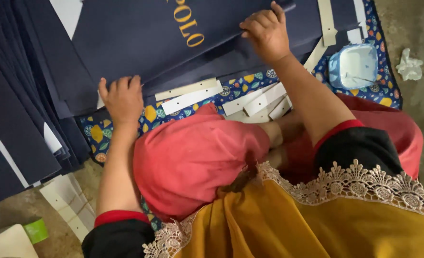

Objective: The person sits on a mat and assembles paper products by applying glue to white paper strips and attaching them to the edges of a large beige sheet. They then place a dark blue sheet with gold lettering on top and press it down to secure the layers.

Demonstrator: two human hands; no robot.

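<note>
While the person sits cross-legged on a bare concrete floor (pixel 420 143), a large navy card sheet (pixel 140 38) with gold lettering lies flat before the knees on a patterned blue mat (pixel 250 85), seemingly pinned for folding. The left hand (pixel 122 99) presses its near edge, fingers flat and together, gripping nothing; the right hand (pixel 267 33) bears down with curled fingers near its far corner. Pale card strips (pixel 190 98) lie within reach, beside a small glue tub (pixel 354 66).

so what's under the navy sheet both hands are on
Under the navy sheet lie more navy sheets, then white card strips on a patterned cloth. The left hand and right hand press it flat; anything further beneath is covered.
</note>
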